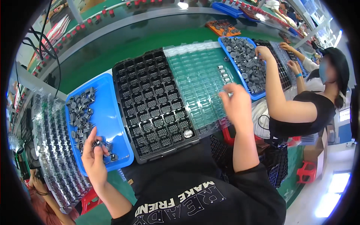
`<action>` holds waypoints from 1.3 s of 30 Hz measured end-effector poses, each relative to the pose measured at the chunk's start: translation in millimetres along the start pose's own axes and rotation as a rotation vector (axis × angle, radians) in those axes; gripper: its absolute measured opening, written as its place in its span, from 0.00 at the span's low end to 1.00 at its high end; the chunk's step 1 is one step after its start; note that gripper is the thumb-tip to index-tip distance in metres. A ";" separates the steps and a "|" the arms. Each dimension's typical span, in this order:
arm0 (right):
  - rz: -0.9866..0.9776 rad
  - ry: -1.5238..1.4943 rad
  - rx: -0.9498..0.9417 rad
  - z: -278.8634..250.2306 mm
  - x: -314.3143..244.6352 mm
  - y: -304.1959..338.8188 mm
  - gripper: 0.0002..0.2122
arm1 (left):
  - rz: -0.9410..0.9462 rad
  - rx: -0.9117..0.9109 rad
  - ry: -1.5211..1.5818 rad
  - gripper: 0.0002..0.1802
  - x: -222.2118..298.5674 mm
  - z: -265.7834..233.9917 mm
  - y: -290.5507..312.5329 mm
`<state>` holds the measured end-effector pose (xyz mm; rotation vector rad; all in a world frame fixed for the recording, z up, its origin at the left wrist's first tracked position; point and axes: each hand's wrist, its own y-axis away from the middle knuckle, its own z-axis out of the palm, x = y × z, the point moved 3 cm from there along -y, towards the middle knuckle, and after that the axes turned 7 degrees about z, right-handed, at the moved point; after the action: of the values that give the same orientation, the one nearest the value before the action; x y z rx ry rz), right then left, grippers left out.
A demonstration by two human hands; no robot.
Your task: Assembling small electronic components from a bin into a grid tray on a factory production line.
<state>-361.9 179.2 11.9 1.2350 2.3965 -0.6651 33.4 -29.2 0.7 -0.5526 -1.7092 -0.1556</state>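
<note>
The person's left hand [93, 152] sits over the near end of the blue tray [108, 123], fingers curled and pinched around a few of the small dark metal parts [80, 112]; more of the same parts lie heaped just beyond the fingertips, toward the far left corner of that tray. The right hand [236, 103] is out over the clear plastic blister tray [195, 80], fingers bent downward at its right edge, right beside a short column of small silver cylinders [224, 74] already seated in pockets; whether it has one between the fingertips I cannot tell, since the back of the hand hides them. Between the two hands lies the black compartment tray [153, 101], its long side running away from the body, with one round silver piece [188, 133] in a near-right pocket. That piece lies closer to the right hand than to the left. A co-worker's hand [264, 52] on the right reaches into another blue tray [243, 62] full of grey parts
</note>
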 end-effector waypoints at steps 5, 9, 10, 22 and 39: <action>0.066 0.180 0.149 15.9 56.9 -26.2 0.12 | 0.084 0.022 0.088 0.25 -13.5 0.7 13.3; 0.155 0.040 0.064 16.6 72.9 -32.3 0.14 | 0.074 0.027 0.236 0.31 -23.7 -7.2 19.7; 0.217 0.031 0.014 17.2 80.4 -35.4 0.13 | 0.054 0.125 0.293 0.30 -35.1 -9.6 19.9; 0.174 -0.056 -0.026 36.8 100.9 -50.7 0.07 | 0.071 0.176 0.343 0.16 -31.5 -2.9 23.0; 0.148 -0.120 0.028 26.4 95.6 -36.3 0.07 | -0.149 0.134 0.474 0.18 -15.1 9.0 7.4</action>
<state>-442.0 208.9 -50.2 1.3295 2.1821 -0.7080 30.4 -23.3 -17.2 -0.2607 -1.2846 -0.2548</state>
